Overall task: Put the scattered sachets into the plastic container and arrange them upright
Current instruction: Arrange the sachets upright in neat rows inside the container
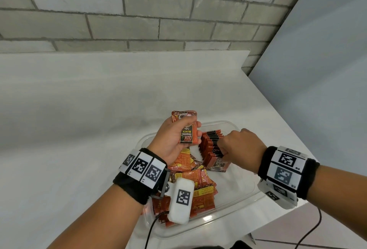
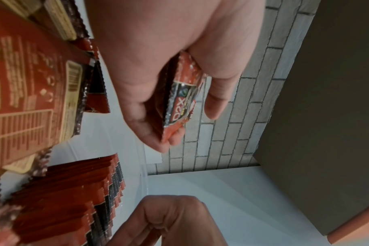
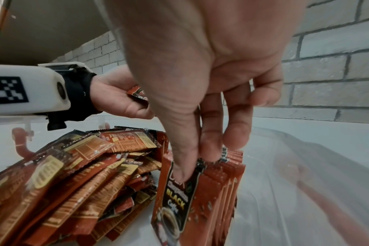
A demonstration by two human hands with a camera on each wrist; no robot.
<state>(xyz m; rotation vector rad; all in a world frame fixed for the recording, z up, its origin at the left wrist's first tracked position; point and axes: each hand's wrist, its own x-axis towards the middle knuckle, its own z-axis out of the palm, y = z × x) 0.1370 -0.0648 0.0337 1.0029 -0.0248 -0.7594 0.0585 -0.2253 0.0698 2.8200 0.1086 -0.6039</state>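
A clear plastic container (image 1: 228, 217) sits at the near right part of a white table. Inside it, a row of red-and-black coffee sachets (image 1: 211, 147) stands upright; a loose heap of sachets (image 1: 196, 185) lies flat at the near left. My right hand (image 1: 228, 149) pinches the nearest sachet of the row (image 3: 179, 196) by its top, thumb in front and fingers behind. My left hand (image 1: 178, 135), palm up above the container's far left corner, grips a small stack of sachets (image 1: 188, 129), also seen edge-on in the left wrist view (image 2: 179, 103).
The white table (image 1: 79, 109) stretches left and back to a grey brick wall (image 1: 139, 10). Its right edge (image 1: 297, 141) runs close beside the container, next to a pale panel (image 1: 327, 70). A black cable (image 1: 151, 231) hangs from my left wrist camera.
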